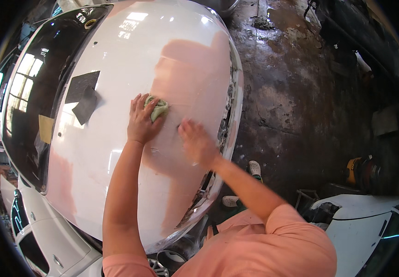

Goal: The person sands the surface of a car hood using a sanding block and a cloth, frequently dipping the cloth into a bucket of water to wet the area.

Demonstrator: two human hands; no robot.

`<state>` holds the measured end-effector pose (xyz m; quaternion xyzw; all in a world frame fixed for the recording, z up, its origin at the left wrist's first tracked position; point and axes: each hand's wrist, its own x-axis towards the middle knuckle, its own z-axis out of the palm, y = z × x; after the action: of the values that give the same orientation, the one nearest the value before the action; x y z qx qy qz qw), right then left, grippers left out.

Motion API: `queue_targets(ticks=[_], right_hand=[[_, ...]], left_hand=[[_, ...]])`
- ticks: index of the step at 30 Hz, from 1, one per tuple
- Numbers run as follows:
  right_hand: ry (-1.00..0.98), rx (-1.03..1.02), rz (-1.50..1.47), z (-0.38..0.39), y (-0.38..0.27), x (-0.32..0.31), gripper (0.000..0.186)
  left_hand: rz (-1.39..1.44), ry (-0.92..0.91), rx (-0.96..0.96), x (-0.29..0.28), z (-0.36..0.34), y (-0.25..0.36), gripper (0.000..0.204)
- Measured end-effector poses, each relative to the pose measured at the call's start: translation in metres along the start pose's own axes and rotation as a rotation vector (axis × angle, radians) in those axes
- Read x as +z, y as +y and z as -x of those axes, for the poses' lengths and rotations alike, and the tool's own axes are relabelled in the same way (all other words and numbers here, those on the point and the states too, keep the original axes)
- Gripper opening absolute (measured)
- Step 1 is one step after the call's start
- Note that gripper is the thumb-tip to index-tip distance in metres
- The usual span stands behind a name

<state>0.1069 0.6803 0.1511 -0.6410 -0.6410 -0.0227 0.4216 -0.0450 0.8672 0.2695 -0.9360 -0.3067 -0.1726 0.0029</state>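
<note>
A white car hood (116,92) with wide patches of pinkish-beige filler or primer (185,64) spreads out in front of me. My left hand (143,121) presses a crumpled light green cloth (160,110) against the hood, fingers bent over it. Just to its right, my right hand (198,141) is against the greyish, wet-looking part of the patch, its fingers close together and blurred by motion. Something small and dark peeks out at its fingertips; what it is I cannot make out. Two dark grey sheets, probably sandpaper (85,106), lie overlapping left of my left hand.
A tan sheet (46,129) lies at the base of the dark windshield (33,87). Along the hood's right side runs the exposed front edge (229,106). Another white car (56,235) stands close at lower left. A loose white car panel (356,231) is at lower right, on the stained floor (278,106).
</note>
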Motion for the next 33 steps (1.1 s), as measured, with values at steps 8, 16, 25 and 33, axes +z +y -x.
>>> queue_targets(ticks=[8,16,25,33], right_hand=[[0.26,0.312,-0.19,-0.017,0.052,0.005,0.06],[0.251,0.439,-0.225,-0.062,0.17,-0.033,0.06],[0.065,0.181,-0.273,0.038,0.018,-0.011,0.064],[0.272,0.462,-0.136,-0.023,0.109,-0.012,0.065]], left_hand=[[0.031,0.037,0.078,0.002,-0.025,0.011,0.053],[0.039,0.033,0.112,0.004,-0.031,0.017,0.055],[-0.025,0.007,0.054,-0.003,-0.002,0.005,0.055],[0.005,0.023,0.104,0.004,-0.02,0.01,0.054]])
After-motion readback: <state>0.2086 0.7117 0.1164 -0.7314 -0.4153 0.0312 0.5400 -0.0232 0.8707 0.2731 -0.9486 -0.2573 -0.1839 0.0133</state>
